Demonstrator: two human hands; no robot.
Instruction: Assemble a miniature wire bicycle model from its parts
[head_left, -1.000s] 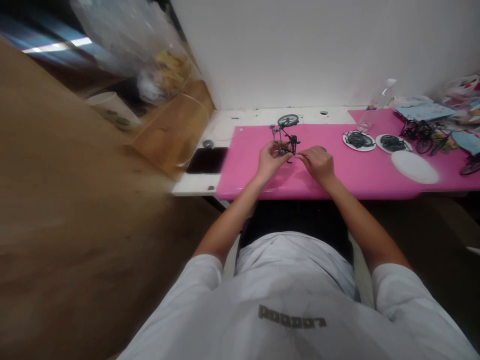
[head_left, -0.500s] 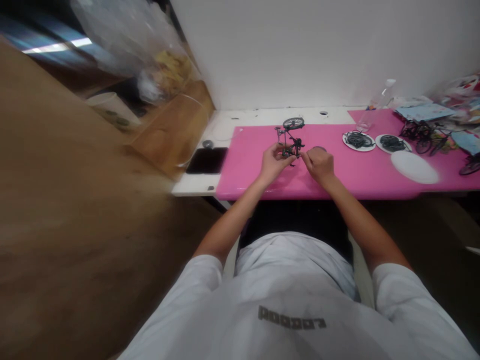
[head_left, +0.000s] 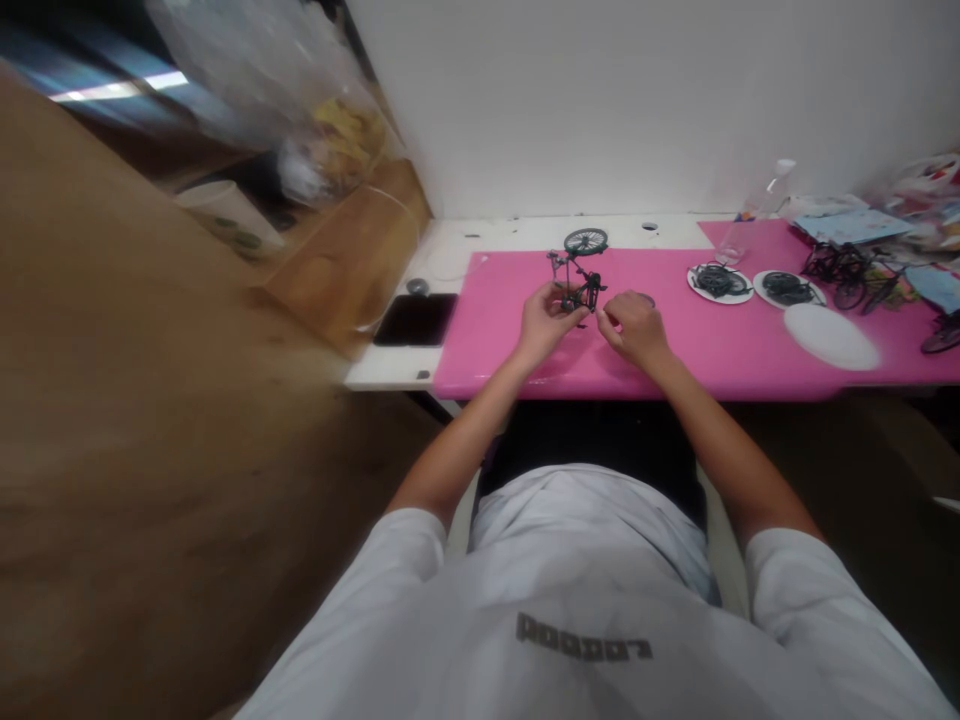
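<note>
Left hand (head_left: 546, 322) raised, fingers curled, pinching; right hand (head_left: 634, 326) just beside, fingers bent; forearms angled inward.

From my end, the small dark toy bicycle (head_left: 574, 283) has scooted slightly right since a second ago, and the bare right hand (head_left: 634, 325) went from pinching by its lower end to thumb and fingers spread apart.

- The worktop (head_left: 487, 235) is partly covered by a sheet (head_left: 510, 360).
- A bicycle (head_left: 592, 287) is held above the sheet by the left hand (head_left: 546, 322).
- Parts (head_left: 720, 281) are heaped on two plates (head_left: 709, 299), with a third plate (head_left: 831, 337) set before them.
- More bicycles (head_left: 847, 275) are gathered to the right.
- A bottle (head_left: 757, 205) is placed behind the plates.
</note>
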